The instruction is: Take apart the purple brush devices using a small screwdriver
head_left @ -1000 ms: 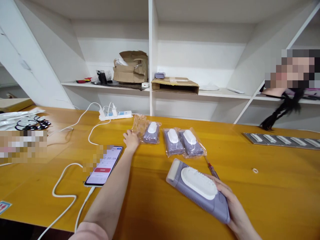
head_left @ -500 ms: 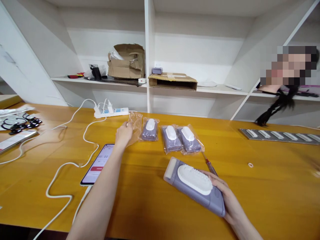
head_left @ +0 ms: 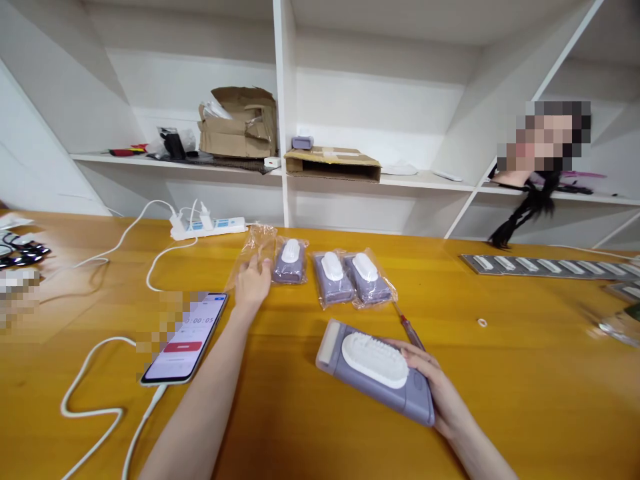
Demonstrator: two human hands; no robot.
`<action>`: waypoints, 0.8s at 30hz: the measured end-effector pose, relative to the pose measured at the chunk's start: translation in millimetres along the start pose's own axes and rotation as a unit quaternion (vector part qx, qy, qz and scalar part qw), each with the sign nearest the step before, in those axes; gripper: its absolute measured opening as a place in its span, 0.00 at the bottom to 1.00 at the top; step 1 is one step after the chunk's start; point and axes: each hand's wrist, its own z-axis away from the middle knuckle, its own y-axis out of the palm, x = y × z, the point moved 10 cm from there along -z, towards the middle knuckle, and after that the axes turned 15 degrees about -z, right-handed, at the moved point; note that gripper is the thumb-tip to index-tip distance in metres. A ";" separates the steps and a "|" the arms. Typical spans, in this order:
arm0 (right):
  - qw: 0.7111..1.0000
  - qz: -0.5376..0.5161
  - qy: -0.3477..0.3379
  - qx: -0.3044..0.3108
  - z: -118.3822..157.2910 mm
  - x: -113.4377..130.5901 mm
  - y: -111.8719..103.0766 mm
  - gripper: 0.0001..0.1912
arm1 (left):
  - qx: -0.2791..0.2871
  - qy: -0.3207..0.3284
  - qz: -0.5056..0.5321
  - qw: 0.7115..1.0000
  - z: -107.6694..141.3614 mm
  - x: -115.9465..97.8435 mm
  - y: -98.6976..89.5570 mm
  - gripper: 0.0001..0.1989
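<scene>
My right hand (head_left: 435, 380) is closed around the right end of a grey-purple device (head_left: 377, 372) with a white ribbed oval on its top, tilted above the table. On a clear plastic bag (head_left: 256, 250) lies my left hand (head_left: 253, 283), its fingers spread. Just right of that hand is a bagged grey device (head_left: 291, 261). Two more bagged devices, a middle one (head_left: 333, 277) and a right one (head_left: 369, 277), sit side by side. A screwdriver (head_left: 411, 333) lies behind my right hand, partly hidden.
A phone (head_left: 187, 339) with a cable lies left of my left forearm. Behind stand a power strip (head_left: 210, 228) and shelves with a torn cardboard box (head_left: 240, 127) and a flat box (head_left: 333, 163). A strip of white parts (head_left: 540, 267) and a small ring (head_left: 482, 323) lie right.
The whole view has shifted, so most things appear further left. My left hand's fingers have spread over the bag. My right hand still holds the device.
</scene>
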 end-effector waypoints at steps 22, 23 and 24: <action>0.999 0.047 -0.013 -0.008 -2.7 -18.7 -2.2 0.18 | 0.290 0.156 0.236 0.914 158.6 -67.4 58.3 0.20; 0.999 0.050 -0.015 -0.010 -2.9 -18.5 -3.1 0.19 | 0.292 0.165 0.236 0.912 159.0 -68.9 56.6 0.20; 0.998 0.053 -0.018 -0.013 -3.0 -17.8 -3.7 0.19 | 0.295 0.175 0.236 0.909 159.6 -70.9 54.9 0.20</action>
